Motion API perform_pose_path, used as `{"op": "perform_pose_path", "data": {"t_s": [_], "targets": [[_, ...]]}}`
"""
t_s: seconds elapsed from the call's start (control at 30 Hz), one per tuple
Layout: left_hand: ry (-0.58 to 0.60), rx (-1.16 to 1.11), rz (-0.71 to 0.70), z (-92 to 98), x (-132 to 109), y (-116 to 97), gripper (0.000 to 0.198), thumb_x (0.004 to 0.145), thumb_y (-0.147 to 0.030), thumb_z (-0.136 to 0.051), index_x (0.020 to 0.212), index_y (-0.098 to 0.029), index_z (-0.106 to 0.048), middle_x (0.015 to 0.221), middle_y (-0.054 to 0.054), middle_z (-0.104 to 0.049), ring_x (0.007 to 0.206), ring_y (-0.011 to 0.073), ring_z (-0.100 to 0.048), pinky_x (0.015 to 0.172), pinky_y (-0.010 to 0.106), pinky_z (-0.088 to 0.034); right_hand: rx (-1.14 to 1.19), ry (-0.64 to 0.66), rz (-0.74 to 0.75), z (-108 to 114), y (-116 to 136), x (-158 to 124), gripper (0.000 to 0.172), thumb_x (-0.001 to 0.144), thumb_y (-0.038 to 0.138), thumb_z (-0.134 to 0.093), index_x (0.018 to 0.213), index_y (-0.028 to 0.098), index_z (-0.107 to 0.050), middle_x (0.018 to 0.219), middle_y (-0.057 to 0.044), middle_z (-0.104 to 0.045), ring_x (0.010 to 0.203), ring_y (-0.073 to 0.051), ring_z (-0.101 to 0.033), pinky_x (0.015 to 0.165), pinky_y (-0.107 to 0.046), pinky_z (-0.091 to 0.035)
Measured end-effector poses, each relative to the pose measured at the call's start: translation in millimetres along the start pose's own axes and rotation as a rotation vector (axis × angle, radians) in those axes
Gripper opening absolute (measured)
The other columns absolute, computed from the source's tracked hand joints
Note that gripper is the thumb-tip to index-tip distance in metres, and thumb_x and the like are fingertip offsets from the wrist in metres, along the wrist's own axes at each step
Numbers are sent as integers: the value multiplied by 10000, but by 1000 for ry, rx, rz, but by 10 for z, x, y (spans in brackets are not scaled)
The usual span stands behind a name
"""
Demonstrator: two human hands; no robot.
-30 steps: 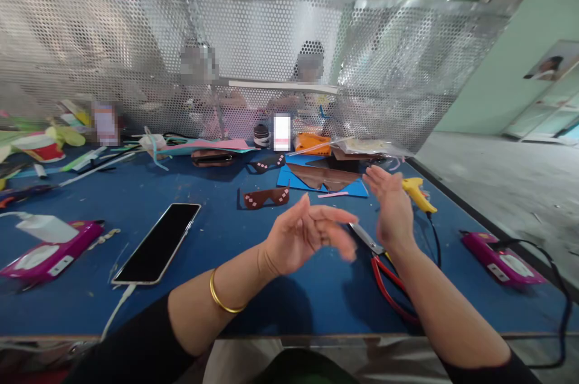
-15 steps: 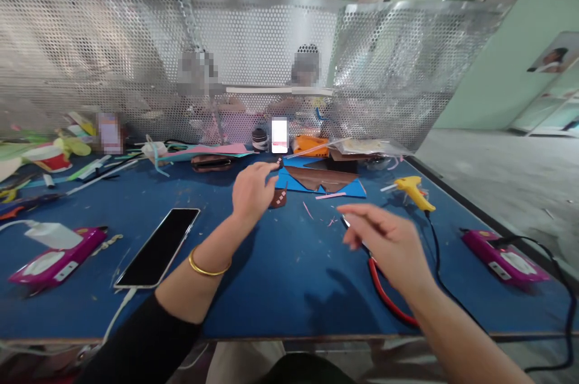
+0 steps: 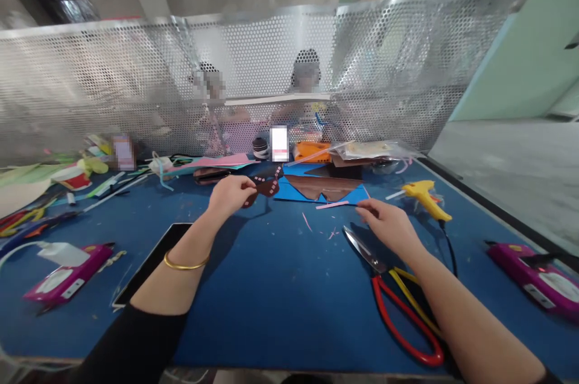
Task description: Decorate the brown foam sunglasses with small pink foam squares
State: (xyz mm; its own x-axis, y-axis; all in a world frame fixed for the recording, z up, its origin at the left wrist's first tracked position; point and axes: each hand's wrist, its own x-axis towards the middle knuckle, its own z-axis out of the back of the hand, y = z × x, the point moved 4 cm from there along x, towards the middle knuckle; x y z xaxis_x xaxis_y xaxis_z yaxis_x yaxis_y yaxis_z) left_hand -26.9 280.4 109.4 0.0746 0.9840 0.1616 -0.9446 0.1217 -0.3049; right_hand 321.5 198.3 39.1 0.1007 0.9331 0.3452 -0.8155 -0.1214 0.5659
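My left hand [image 3: 233, 196] pinches the edge of a dark brown cut piece [image 3: 266, 187] dotted with small pink squares, lifted at a tilt over the blue table. A black piece [image 3: 266, 175] with pink squares is just behind it. My right hand [image 3: 389, 224] is over the table with thumb and forefinger together; a thin pink strip [image 3: 367, 192] shows at its fingertips. Below that hand, scissors [image 3: 377, 266] with red and yellow handles lie slightly spread. Nearby are a blue sheet [image 3: 294, 194] with a brown cut-out sheet [image 3: 321, 186] on top and a loose pink strip [image 3: 332, 205].
A yellow glue gun [image 3: 427, 198] lies at right, with a purple power strip [image 3: 538, 281] beyond. At left are another purple power strip [image 3: 67, 275] and a phone [image 3: 156, 263], partly behind my left arm. A perforated metal screen [image 3: 271, 40] bounds the back; people sit beyond it.
My left hand has drawn back left, raising the brown piece with pink squares. My right hand has moved right, away from the scissors, uncovering them. The view has shifted slightly.
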Motion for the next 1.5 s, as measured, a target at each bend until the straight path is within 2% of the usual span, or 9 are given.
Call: {"op": "perform_pose_path", "data": {"t_s": [0.13, 0.23, 0.3, 0.47, 0.87, 1.0, 1.13, 1.33, 1.5], "targets": [[-52, 83, 90, 29, 342, -53, 194, 864, -295, -583, 882, -226, -763, 868, 43, -759, 928, 269, -681, 768, 343, -489, -75, 60, 106, -86, 93, -25, 217, 882, 313, -532, 980, 231, -706, 913, -47, -777, 828, -231, -727, 722, -336, -526], [15, 121, 120, -121, 586, -136, 278, 915, -353, -609, 1129, -180, -651, 1156, 81, -663, 1014, 237, -642, 856, 421, -532, -125, 96, 168, -127, 149, -43, 209, 903, 283, -520, 991, 226, -701, 950, -43, -774, 851, -214, -727, 737, -316, -527], [62, 136, 128, -235, 713, -195, 345, 920, -346, -610, 1223, -181, -593, 1243, 93, -608, 1049, 246, -626, 862, 441, -544, -167, 109, 184, -129, 170, -51, 216, 917, 272, -508, 994, 211, -701, 975, -56, -770, 871, -225, -725, 739, -323, -522], [133, 154, 122, -423, 920, -269, 353, 915, -342, -617, 1227, -180, -593, 1243, 91, -606, 1056, 257, -625, 860, 436, -545, -244, 149, 209, -114, 224, -64, 225, 939, 269, -494, 1013, 197, -694, 990, -60, -763, 887, -241, -716, 740, -329, -502], [7, 201, 2, -536, 1081, -134, 344, 927, -335, -600, 1238, -188, -584, 1257, 102, -601, 1049, 240, -625, 865, 443, -544, -283, 172, 213, -102, 286, -71, 196, 925, 271, -530, 993, 209, -703, 945, -34, -766, 855, -225, -700, 751, -319, -471], [-122, 186, -45, -467, 1023, -192, 348, 925, -330, -603, 1242, -188, -582, 1263, 103, -599, 1067, 247, -620, 876, 448, -538, -278, 120, 144, -76, 240, -52, 199, 923, 260, -536, 993, 202, -713, 978, -43, -768, 884, -240, -697, 791, -341, -474], [-228, 141, -212, -518, 751, -553, 297, 969, -203, -448, 1187, -174, -648, 1257, 116, -633, 1187, 259, -565, 989, 388, -449, -264, 55, 68, -26, 182, -35, 224, 940, 278, -510, 1009, 213, -713, 986, -41, -767, 881, -243, -697, 785, -345, -473], [-75, 128, -543, -1025, 178, -1315, 219, 906, -260, -544, 900, -240, -762, 951, 29, -741, 935, 191, -649, 776, 281, -475, -243, 64, 49, -39, 149, -20, 208, 927, 282, -534, 999, 227, -721, 949, -35, -770, 875, -232, -703, 754, -316, -462], [-19, 217, -694, -1211, -2, -1567, 290, 916, -322, -525, 861, -154, -755, 894, 120, -713, 912, 258, -637, 765, 367, -462, -245, 89, 49, -69, 116, -4, 221, 929, 292, -530, 1003, 220, -725, 935, -40, -771, 849, -230, -707, 711, -309, -450]]}}
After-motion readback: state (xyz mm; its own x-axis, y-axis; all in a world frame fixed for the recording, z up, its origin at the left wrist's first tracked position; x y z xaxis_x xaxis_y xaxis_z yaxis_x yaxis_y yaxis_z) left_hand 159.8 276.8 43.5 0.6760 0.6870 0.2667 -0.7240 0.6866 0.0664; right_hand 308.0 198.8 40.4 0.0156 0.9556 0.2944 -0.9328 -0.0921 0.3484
